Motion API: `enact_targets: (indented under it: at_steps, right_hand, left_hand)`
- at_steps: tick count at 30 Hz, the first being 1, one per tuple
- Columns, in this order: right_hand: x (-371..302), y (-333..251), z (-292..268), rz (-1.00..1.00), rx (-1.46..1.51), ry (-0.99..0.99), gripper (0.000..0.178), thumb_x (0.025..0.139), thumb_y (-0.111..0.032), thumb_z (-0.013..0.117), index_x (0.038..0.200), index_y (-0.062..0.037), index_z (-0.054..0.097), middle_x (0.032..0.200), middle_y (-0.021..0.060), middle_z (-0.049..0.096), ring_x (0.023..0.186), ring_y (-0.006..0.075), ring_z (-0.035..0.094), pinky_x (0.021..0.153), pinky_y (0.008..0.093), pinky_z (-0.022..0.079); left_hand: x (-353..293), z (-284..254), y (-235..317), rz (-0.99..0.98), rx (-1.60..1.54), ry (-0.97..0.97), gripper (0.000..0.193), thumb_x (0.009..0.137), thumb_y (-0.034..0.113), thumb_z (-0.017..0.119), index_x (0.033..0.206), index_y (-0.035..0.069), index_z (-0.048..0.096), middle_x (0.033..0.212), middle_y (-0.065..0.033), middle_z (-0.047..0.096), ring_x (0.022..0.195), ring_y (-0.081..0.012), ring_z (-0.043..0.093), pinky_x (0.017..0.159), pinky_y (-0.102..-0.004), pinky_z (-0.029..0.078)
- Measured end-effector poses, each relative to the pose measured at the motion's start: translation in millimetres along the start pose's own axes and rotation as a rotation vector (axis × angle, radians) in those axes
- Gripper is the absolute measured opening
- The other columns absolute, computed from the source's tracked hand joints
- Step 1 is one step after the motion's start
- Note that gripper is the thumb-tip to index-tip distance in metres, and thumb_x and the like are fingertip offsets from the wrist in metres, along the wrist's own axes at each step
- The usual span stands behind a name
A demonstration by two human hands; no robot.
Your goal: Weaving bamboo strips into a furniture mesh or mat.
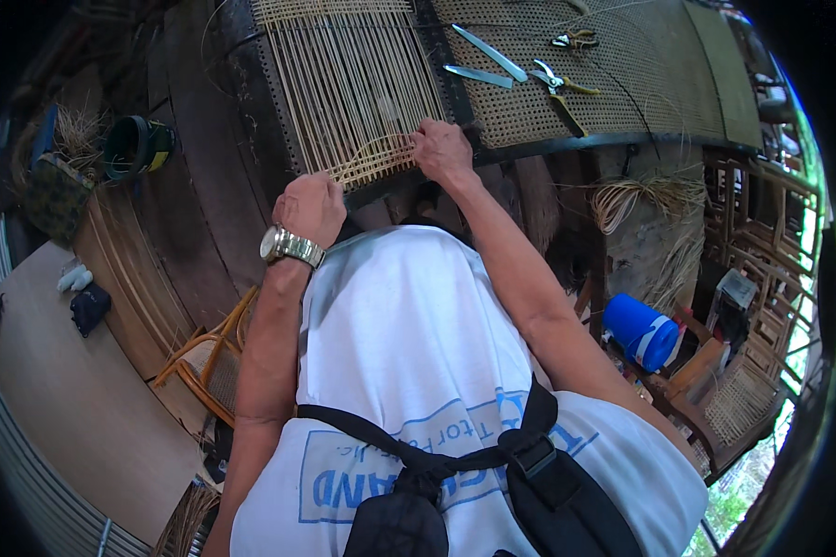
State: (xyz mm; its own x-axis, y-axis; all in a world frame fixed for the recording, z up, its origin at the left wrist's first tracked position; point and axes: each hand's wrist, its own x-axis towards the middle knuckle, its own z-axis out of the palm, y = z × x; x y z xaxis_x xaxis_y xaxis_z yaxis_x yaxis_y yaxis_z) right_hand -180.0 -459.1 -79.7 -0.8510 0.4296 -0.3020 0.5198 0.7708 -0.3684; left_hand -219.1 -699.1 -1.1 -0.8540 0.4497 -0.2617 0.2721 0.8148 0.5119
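Note:
In front of me lies a dark wooden frame [283, 139] strung with long pale cane strands [353, 84] running away from me. Several crosswise strands are woven in at its near end. A loose cane strand [373, 147] arches over the weave between my two hands. My left hand [312, 208], with a watch [288, 244] on its wrist, is closed at the strand's left end by the frame's near left corner. My right hand [443, 150] is closed at the right end, over the frame's right side. The fingertips are partly hidden.
Right of the frame, a finished cane panel [613, 93] carries two blades [489, 52], pruning shears [555, 79] and pliers [576, 39]. A cane coil [636, 200] and blue jug [639, 332] sit at right. A dark bucket [139, 148] and rattan chair [212, 348] stand left.

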Motion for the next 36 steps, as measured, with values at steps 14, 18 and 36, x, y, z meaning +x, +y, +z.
enact_targets:
  at_steps: [14, 18, 36]
  right_hand:
    - [-13.8, 10.5, 18.5, -0.252, 0.166, 0.328, 0.012, 0.086, -0.017, 0.067, 0.089, -0.0058, 0.069, 0.096, 0.0149, 0.058, 0.092, 0.0326, 0.061, 0.082, 0.0416, 0.052]
    - [-13.3, 8.7, 26.6, -0.276, 0.258, 0.332, 0.010, 0.086, -0.013, 0.064, 0.089, -0.0032, 0.066, 0.096, 0.0154, 0.058, 0.093, 0.0335, 0.060, 0.082, 0.0404, 0.052]
    - [-52.8, 6.7, 21.1, -0.318, 0.696, 0.019, 0.032, 0.088, -0.018, 0.065, 0.117, -0.0057, 0.066, 0.105, 0.0140, 0.059, 0.095, 0.0290, 0.061, 0.085, 0.0374, 0.050]
  left_hand:
    - [32.7, -16.2, -38.5, 0.121, -0.975, -0.286, 0.019, 0.099, 0.018, 0.057, 0.088, 0.003, 0.061, 0.087, -0.0019, 0.065, 0.076, -0.0048, 0.055, 0.069, -0.0207, 0.044]
    - [11.9, -29.8, -52.9, 0.025, -1.233, -0.027, 0.014, 0.098, 0.013, 0.058, 0.088, 0.004, 0.060, 0.087, -0.0038, 0.064, 0.079, -0.0085, 0.057, 0.068, -0.0221, 0.044]
    - [-32.0, -80.9, -37.7, -0.160, -1.319, 0.105, 0.016, 0.100, 0.017, 0.056, 0.089, 0.007, 0.061, 0.088, -0.0026, 0.063, 0.088, -0.0129, 0.060, 0.069, -0.0261, 0.046]
